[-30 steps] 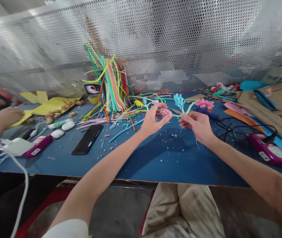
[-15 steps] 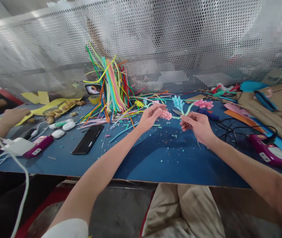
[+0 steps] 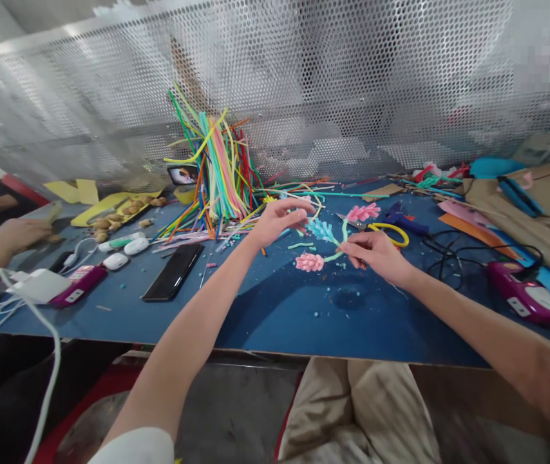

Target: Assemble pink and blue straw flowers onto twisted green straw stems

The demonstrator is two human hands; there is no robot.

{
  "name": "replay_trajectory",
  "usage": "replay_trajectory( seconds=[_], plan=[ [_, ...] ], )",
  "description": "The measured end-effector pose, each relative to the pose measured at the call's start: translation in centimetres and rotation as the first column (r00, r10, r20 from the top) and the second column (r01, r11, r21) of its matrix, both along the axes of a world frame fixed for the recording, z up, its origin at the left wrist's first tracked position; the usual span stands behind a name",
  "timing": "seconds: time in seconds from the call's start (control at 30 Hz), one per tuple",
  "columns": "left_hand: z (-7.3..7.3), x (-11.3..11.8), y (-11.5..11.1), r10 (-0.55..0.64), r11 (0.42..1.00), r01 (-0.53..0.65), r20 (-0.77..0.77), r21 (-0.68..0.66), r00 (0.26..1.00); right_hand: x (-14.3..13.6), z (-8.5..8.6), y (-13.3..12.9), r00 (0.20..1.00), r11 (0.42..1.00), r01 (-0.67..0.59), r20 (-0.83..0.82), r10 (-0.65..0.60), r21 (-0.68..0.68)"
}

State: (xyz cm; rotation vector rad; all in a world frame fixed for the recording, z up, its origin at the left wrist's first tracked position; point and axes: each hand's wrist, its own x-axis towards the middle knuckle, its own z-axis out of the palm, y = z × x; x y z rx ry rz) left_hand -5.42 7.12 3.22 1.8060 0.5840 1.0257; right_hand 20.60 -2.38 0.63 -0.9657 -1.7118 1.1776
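My right hand (image 3: 371, 253) pinches the green stems of a pipe-cleaner flower sprig. Its blue bloom (image 3: 321, 230) points up and left, one pink bloom (image 3: 364, 212) stands at the top, and another pink bloom (image 3: 309, 261) hangs out to the lower left. My left hand (image 3: 279, 222) is raised just left of the blue bloom, fingers curved and apart, with nothing seen in it. Yellow-handled scissors (image 3: 391, 234) lie behind my right hand.
A bundle of coloured pipe cleaners (image 3: 219, 171) stands at the back. A black phone (image 3: 172, 272) lies left of my left forearm. Purple devices (image 3: 526, 293) and cables lie at both sides. Another person's hand (image 3: 26, 233) is at far left, near yellow sheets.
The sprig has turned left and down in my right hand, uncovering the scissors. My left hand has moved left, away from the lower pink bloom. The other person's hand has shifted slightly.
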Motion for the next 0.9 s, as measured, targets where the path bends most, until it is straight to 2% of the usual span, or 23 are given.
replay_trajectory(
  seconds=[0.07, 0.17, 0.4, 0.53, 0.6, 0.67, 0.8, 0.83, 0.9],
  plan=[
    [-0.1, 0.5, -0.5, -0.078, 0.996, 0.075, -0.045, -0.057, 0.996, 0.1, 0.0, 0.0, 1.000, 1.000, 0.005, 0.005, -0.005, 0.008],
    [-0.4, 0.8, -0.6, -0.099, 0.992, 0.096, -0.033, -0.085, 0.995, 0.1, -0.1, 0.1, 0.999, 0.999, 0.050, -0.008, -0.050, -0.005],
    [-0.2, 0.9, -0.8, -0.079, 0.996, 0.082, -0.097, 0.019, 0.992, 0.0, -0.3, 0.2, 0.991, 0.990, 0.132, -0.014, -0.133, -0.050],
    [0.0, 1.1, -0.9, -0.018, 0.993, 0.034, -0.138, 0.115, 0.990, 0.0, -0.4, 0.3, 0.984, 0.983, 0.177, -0.016, -0.178, -0.057],
    [0.3, 1.2, -1.0, 0.043, 0.977, -0.016, -0.121, 0.212, 0.992, 0.0, -0.5, 0.4, 0.981, 0.981, 0.187, -0.043, -0.189, -0.046],
    [0.6, 1.4, -1.1, 0.158, 0.937, -0.137, -0.042, 0.323, 0.986, 0.1, -0.5, 0.5, 0.972, 0.977, 0.210, -0.098, -0.212, -0.024],
    [1.5, 2.4, -2.7, 0.401, 0.768, -0.445, 0.197, 0.461, 0.895, 0.2, -0.5, 1.0, 0.920, 0.950, 0.306, -0.241, -0.310, -0.057],
    [1.8, 2.8, -3.7, 0.411, 0.745, -0.474, 0.238, 0.468, 0.880, 0.2, -0.5, 1.1, 0.899, 0.941, 0.327, -0.276, -0.339, -0.091],
    [2.2, 3.8, -6.4, 0.379, 0.750, -0.457, 0.257, 0.477, 0.889, 0.5, -0.5, 1.4, 0.858, 0.922, 0.352, -0.337, -0.387, -0.163]
  ],
)
